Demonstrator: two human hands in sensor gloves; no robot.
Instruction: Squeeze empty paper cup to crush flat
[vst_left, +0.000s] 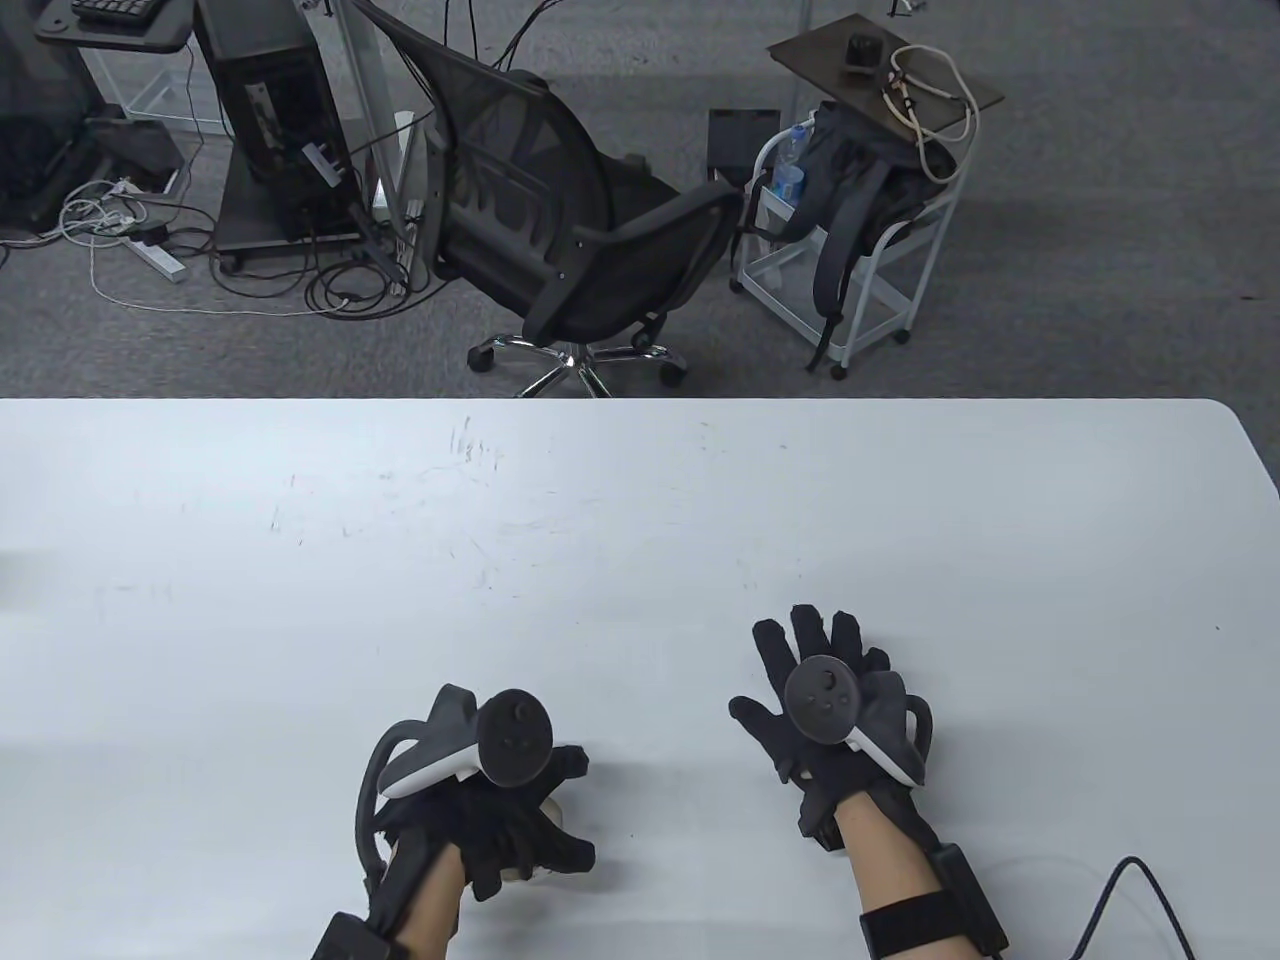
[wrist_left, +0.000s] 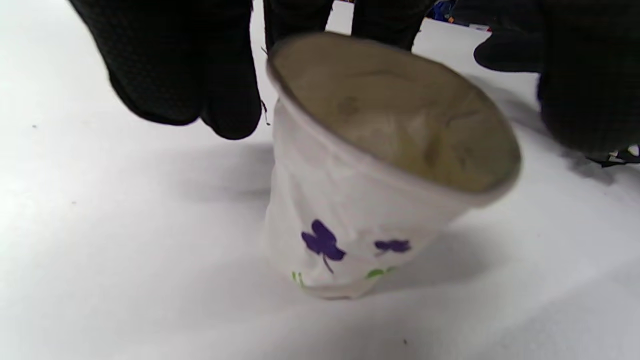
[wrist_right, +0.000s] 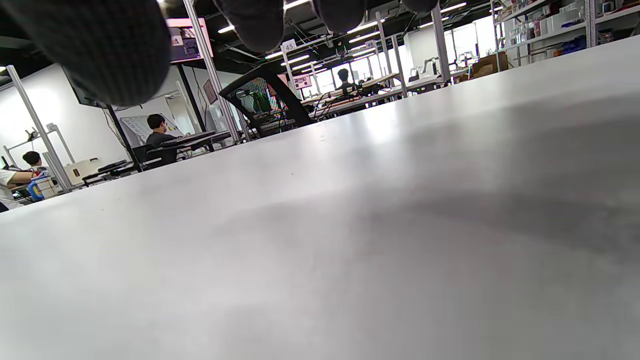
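Note:
A white paper cup (wrist_left: 350, 220) with purple flowers stands on the white table (wrist_left: 100, 250), wrinkled and leaning, its mouth open. In the table view only a sliver of the cup (vst_left: 556, 810) shows under my left hand (vst_left: 515, 800). That hand hovers around the cup: its fingers (wrist_left: 170, 75) hang to one side and behind the rim, its thumb (wrist_left: 585, 90) on the other side, with gaps to the cup wall. My right hand (vst_left: 830, 700) rests flat on the table to the right, fingers spread and empty. Its fingertips (wrist_right: 110, 50) hang at the top of the right wrist view.
The white table (vst_left: 640, 520) stretches far ahead and to both sides. A black cable (vst_left: 1120, 890) lies near my right wrist. Beyond the far edge stand an office chair (vst_left: 570, 220) and a white cart (vst_left: 850, 270).

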